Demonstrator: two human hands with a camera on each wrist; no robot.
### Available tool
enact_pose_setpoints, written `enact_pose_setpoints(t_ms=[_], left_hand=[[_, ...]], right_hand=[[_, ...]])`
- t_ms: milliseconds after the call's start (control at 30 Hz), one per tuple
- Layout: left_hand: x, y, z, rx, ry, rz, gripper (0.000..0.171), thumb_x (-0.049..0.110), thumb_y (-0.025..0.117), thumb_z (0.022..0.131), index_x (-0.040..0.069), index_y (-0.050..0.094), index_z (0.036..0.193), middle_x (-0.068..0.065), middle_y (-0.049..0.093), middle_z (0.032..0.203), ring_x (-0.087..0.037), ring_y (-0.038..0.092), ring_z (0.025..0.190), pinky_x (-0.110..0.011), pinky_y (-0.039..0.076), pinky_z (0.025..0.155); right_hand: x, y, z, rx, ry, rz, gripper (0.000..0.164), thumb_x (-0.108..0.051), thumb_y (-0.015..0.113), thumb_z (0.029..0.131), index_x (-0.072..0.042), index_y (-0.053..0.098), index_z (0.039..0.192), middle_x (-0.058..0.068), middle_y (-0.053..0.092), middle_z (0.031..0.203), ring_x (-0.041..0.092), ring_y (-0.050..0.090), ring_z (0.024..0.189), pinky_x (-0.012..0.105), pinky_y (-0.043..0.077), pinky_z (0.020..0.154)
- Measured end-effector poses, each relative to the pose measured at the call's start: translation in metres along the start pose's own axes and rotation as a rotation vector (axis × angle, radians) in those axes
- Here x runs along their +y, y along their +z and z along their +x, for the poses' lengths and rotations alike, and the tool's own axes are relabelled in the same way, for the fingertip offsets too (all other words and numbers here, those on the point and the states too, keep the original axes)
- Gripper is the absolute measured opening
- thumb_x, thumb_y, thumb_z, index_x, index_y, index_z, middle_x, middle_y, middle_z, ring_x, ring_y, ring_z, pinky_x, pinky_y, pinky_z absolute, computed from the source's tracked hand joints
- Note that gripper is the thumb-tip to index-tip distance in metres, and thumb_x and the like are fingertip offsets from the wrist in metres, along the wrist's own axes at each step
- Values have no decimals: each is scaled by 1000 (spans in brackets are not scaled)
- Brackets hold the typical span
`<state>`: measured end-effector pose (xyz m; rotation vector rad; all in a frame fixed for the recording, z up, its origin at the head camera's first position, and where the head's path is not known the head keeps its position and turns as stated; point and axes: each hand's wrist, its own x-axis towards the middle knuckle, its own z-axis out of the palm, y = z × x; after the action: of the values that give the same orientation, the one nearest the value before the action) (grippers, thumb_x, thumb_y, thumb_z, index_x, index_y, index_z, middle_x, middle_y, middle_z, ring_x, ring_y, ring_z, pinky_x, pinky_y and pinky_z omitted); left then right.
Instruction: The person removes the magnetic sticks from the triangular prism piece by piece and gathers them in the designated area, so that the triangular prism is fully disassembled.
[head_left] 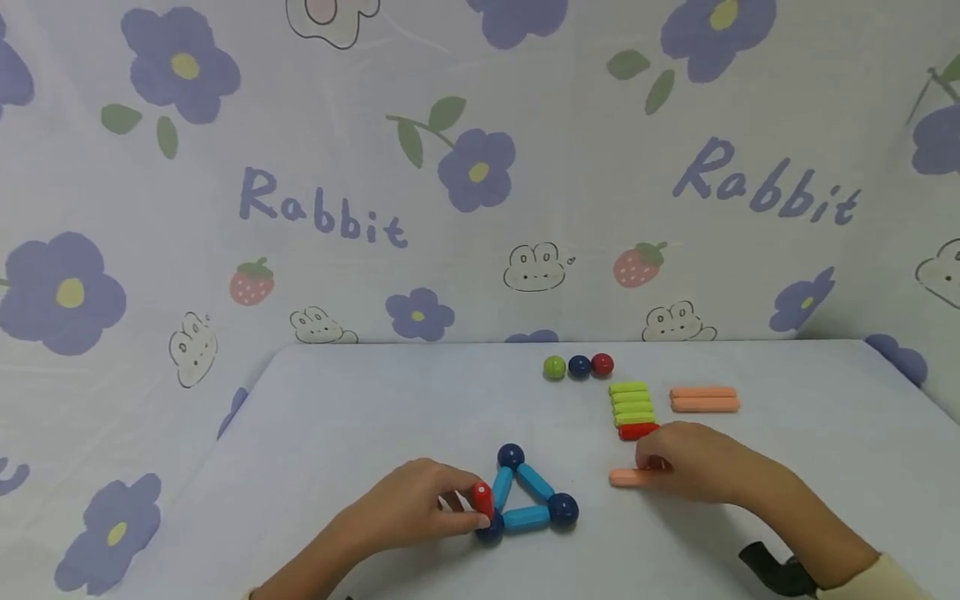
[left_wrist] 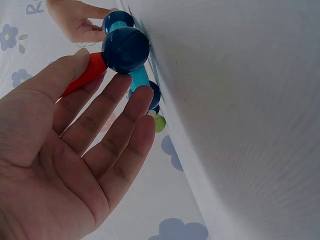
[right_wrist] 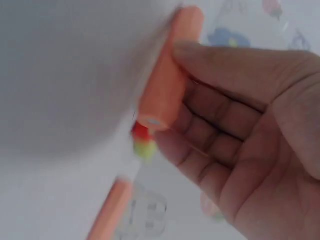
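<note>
My left hand [head_left: 423, 508] pinches a red rod [head_left: 483, 497] between thumb and fingers. The rod stands up from the dark blue ball [head_left: 490, 532] at the near left corner of a flat triangle. Light blue rods [head_left: 527, 518] form its sides, with two more dark blue balls, one on the right [head_left: 562, 509] and one at the far corner [head_left: 511, 456]. In the left wrist view, the red rod's end meets the ball [left_wrist: 126, 50]. My right hand [head_left: 693, 462] grips an orange rod [right_wrist: 167, 80] between thumb and fingers, close over the white table.
Behind my right hand lie a red rod [head_left: 637, 432] and a row of several yellow-green rods [head_left: 632, 403]. Two orange rods [head_left: 705, 399] lie to their right. Green [head_left: 554, 367], dark blue [head_left: 580, 367] and red [head_left: 602, 364] balls sit near the table's [head_left: 390, 400] back edge.
</note>
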<state>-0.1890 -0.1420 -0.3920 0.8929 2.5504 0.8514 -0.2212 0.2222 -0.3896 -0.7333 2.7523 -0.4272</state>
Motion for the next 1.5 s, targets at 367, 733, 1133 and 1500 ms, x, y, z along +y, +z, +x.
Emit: enact_pose_setpoints(t_ms=[367, 733, 1133, 1500], left_hand=[[-1, 3, 1, -1, -7, -7, 27, 35, 75, 91, 18, 76, 111, 20, 69, 88, 2, 62, 79, -19, 52, 71], [0, 2, 1, 0, -13, -2, 26, 35, 76, 90, 18, 76, 111, 21, 68, 87, 2, 62, 79, -19, 52, 71], [0, 2, 1, 2, -18, -12, 26, 35, 76, 90, 18, 76, 110, 21, 68, 87, 2, 62, 79, -19, 52, 71], [-3, 4, 1, -9, 9, 7, 25, 28, 79, 88, 19, 76, 111, 21, 69, 89, 4, 62, 79, -19, 52, 74]], right_hand=[[79, -22, -19, 31, 170, -186, 9, -12, 78, 85, -14, 71, 81, -3, 55, 71, 17, 49, 68, 35, 48, 62], [98, -26, -6, 184, 169, -339, 8, -5, 79, 83, -8, 73, 86, 3, 60, 76, 24, 53, 69, 44, 54, 69], [93, -23, 3, 242, 154, -365, 13, -1, 79, 81, -8, 74, 90, 5, 64, 80, 24, 56, 73, 45, 55, 72], [59, -22, 10, 288, 42, -232, 18, -6, 84, 78, -9, 76, 94, 0, 65, 82, 20, 60, 75, 41, 57, 71]])
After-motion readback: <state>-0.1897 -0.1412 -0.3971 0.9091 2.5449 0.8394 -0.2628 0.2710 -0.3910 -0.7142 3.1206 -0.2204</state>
